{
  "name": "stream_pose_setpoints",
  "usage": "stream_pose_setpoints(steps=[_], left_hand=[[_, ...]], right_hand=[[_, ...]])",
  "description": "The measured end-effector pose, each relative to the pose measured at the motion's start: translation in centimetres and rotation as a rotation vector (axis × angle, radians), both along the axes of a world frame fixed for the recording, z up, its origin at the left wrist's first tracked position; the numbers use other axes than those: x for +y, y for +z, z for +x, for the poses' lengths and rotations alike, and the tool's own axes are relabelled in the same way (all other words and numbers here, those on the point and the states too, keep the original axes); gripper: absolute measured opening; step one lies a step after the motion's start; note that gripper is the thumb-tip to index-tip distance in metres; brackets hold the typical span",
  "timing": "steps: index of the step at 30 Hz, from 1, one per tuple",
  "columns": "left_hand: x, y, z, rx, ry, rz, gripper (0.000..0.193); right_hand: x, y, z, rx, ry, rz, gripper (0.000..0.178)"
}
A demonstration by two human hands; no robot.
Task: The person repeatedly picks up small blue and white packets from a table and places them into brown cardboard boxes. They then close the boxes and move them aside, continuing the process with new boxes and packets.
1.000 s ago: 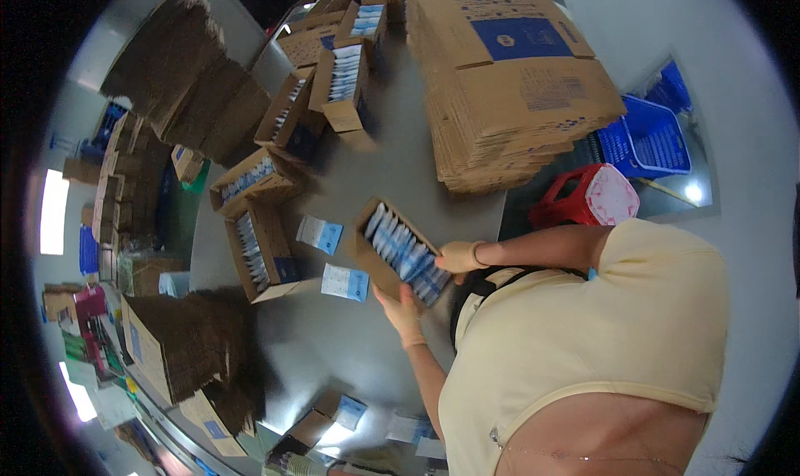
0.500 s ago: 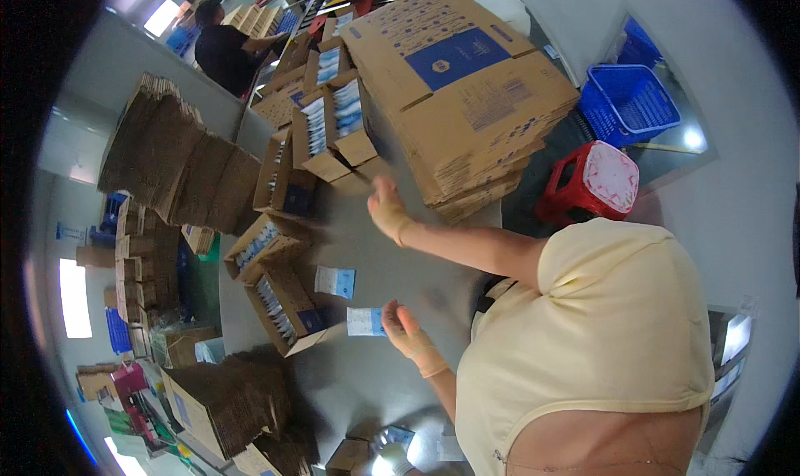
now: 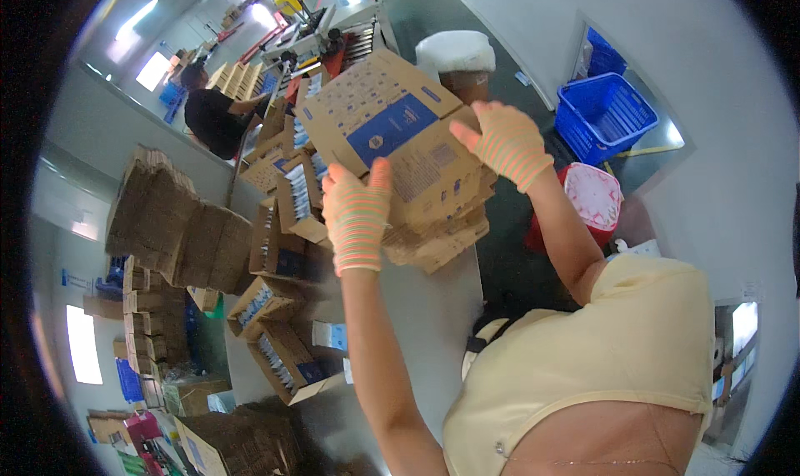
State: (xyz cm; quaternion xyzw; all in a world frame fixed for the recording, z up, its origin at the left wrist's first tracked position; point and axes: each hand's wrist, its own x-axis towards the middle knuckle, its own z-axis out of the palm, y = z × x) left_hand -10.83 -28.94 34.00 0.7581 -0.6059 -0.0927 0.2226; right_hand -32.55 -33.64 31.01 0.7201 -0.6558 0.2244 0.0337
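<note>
My left hand (image 3: 358,218) and right hand (image 3: 504,143), both in striped gloves, are up on the top flat carton (image 3: 392,130) of the stack (image 3: 433,226) at the far end of the table (image 3: 433,326). The hands are apart, one at each near corner of that sheet. My left fingers curl over its near-left edge and grip it; my right hand lies on the right corner, and I cannot tell whether it is clamped there or only pressing. The top carton sits tilted, its near edge a little off the ones under it, so I judge that I am just taking it from the pile and it is not yet free.

As for progress: several open boxes (image 3: 287,355) already stand along the left side of the table with packets set upright in them, and a small blue packet (image 3: 333,336) lies loose near them. A good many flat cartons remain below the one I hold, so much looks left to do.

To my right, on the floor, stand a red stool (image 3: 593,197) and a blue basket (image 3: 612,114). Another person (image 3: 212,118) works at the far bench.
</note>
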Motion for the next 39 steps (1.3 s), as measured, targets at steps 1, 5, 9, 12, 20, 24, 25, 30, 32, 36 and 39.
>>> stream_pose_setpoints(steps=[1,5,9,12,20,24,25,30,32,36,39], left_hand=[[0.1,0.2,-1.0,-0.092,0.069,0.006,0.076],[1.0,-0.3,-1.5,-0.171,0.188,-0.095,0.074],[6.5,-3.4,1.1,0.146,0.321,-0.614,0.069],[11.9,-2.7,1.4,1.004,0.391,-1.000,0.059],[28.4,-12.6,7.0,1.499,0.872,-0.904,0.056],[34.5,-18.5,5.8,1.833,1.072,-1.022,0.057],[35.3,-19.3,4.7,1.857,1.124,-1.045,0.058],[38.0,-29.2,1.0,2.142,0.848,-0.730,0.059],[37.6,-31.5,-2.0,2.136,0.826,-0.658,0.065],[39.4,-38.4,-5.8,2.167,0.958,-0.869,0.059],[42.0,-39.0,-5.7,1.748,1.321,-1.178,0.055]], right_hand=[[0.1,0.3,0.1,-0.042,0.011,-0.006,0.053],[2.2,1.3,1.4,-0.135,0.083,-0.138,0.054],[6.1,2.3,3.6,-0.249,0.404,-0.419,0.072],[8.5,2.8,5.9,-0.197,0.644,-0.417,0.087],[16.9,-5.3,18.4,0.111,1.032,-0.166,0.060],[19.4,-7.6,19.7,0.335,1.195,-0.151,0.068],[19.2,-7.6,19.5,0.303,1.296,-0.115,0.073],[21.8,-12.7,18.1,-0.518,1.933,-0.051,0.075],[23.1,-12.4,18.4,-0.110,1.951,0.314,0.061],[22.4,-14.9,18.9,0.373,2.082,0.436,0.044],[18.3,-20.5,16.3,0.126,2.252,0.086,0.040]])
